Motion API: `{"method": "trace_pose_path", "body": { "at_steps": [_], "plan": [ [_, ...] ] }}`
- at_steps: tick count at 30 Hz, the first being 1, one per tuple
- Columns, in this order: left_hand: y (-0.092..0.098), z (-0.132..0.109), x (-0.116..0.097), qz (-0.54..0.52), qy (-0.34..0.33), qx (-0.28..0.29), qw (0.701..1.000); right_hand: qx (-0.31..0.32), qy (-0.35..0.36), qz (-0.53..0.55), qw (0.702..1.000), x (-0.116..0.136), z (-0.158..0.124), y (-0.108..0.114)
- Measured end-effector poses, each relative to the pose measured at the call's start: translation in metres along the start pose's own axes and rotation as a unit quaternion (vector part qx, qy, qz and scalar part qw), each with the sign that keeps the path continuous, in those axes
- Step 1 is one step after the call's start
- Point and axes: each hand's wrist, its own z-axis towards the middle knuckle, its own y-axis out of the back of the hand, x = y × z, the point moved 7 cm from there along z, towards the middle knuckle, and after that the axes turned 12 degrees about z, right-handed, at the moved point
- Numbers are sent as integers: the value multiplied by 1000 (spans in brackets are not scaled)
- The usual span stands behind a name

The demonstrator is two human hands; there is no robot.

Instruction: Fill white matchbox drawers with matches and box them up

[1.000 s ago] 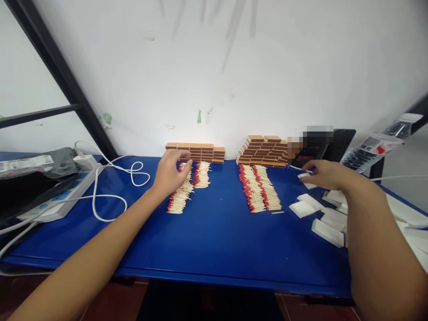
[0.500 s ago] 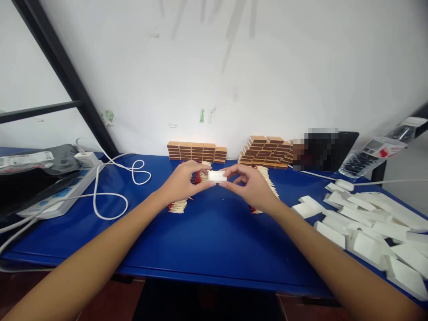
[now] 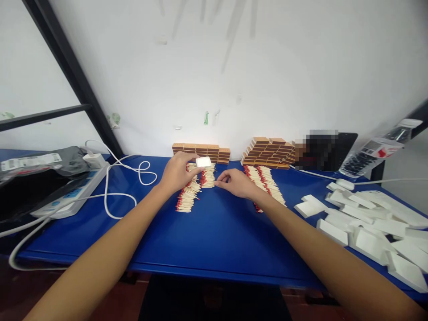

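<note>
Left hand holds white tray, right hand by left match piles

We have the left hand (image 3: pixel 177 173) gripping the small white tray (image 3: pixel 203 162), thumb and fingers closed on its left end. Tray is held up at the far part of the left match piles (image 3: pixel 187 198), just in front of the left matchbox stack (image 3: pixel 212 151). Right hand (image 3: pixel 234 183): fingers curled, thumb and fingertips close together, right beside the edge of those piles; we can't tell if it touches or pinches any matches. We see its wrist partly cover the right match piles (image 3: pixel 272 187), which lie before the right matchbox stack (image 3: pixel 265 152).

We also log loose white trays (image 3: pixel 371 244) heaped at the right of the blue table (image 3: pixel 214 240), a plastic bottle (image 3: pixel 361 158) behind them, and, at left, a power strip (image 3: pixel 72 198) with a white cable (image 3: pixel 107 183) looping beside it.
</note>
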Motion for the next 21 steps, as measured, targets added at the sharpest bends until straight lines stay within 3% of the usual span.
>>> {"method": "trace_pose_path", "body": {
  "at_steps": [13,21],
  "plan": [
    [-3,0,-9,35,-67,-6,997,48,21,21,998,9,-3,-8],
    [-11,-2,-7,51,-75,45,995,8,86,4,996,12,-21,20]
  ]
}}
